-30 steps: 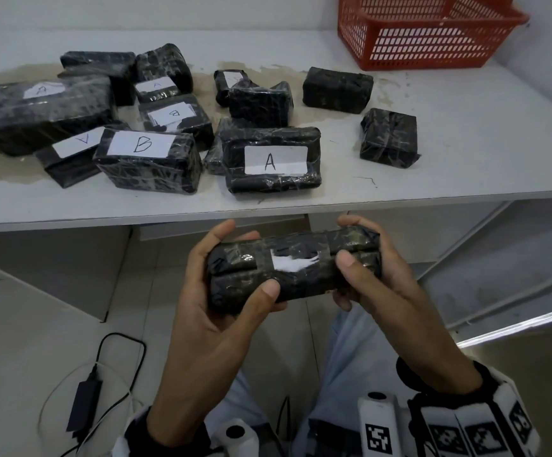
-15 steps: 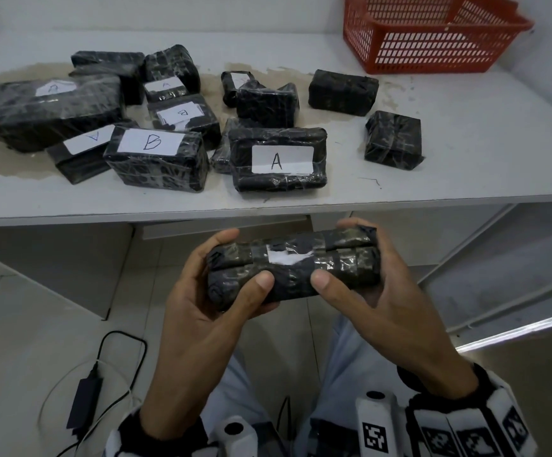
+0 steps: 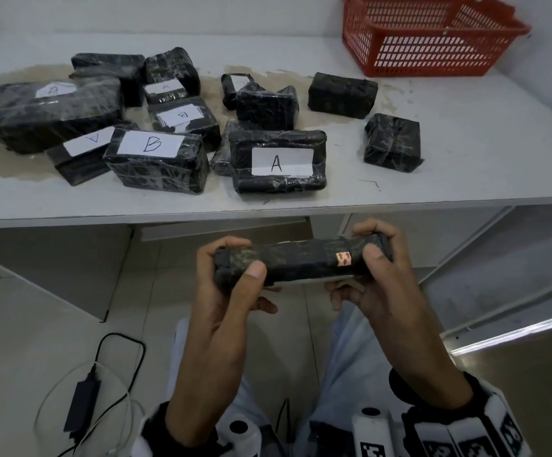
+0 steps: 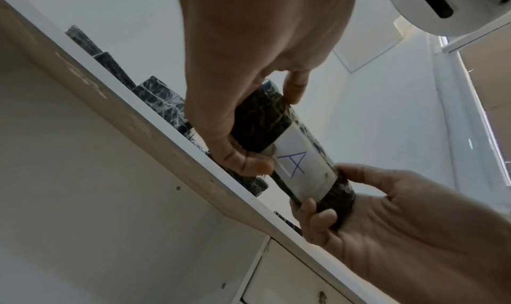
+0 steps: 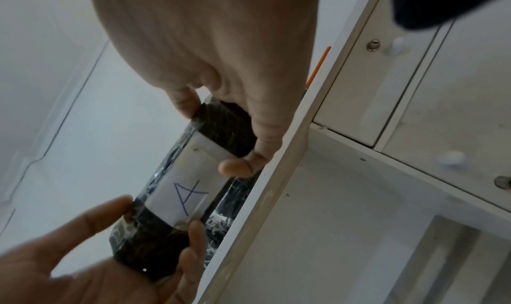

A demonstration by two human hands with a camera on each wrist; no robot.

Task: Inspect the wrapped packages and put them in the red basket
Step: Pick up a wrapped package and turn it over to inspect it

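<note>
The white table [image 3: 465, 143] carries a dozen or so black wrapped packages; readable white labels say "A" [image 3: 282, 161] and "B" [image 3: 151, 144]. At its far right corner stands the red basket [image 3: 426, 37], nothing visible inside. Below the table edge, the left hand [image 3: 231, 282] and right hand [image 3: 373, 278] grip the ends of one package [image 3: 301, 262]; its underside label reads "A" [image 4: 296, 166].

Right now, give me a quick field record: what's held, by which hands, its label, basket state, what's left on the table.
held item: black wrapped package, held below the table edge
left hand: grips its left end
right hand: grips its right end
label: white slip marked A on the underside
red basket: far right on the table, no package visible inside
remaining: about a dozen packages on the table
</note>
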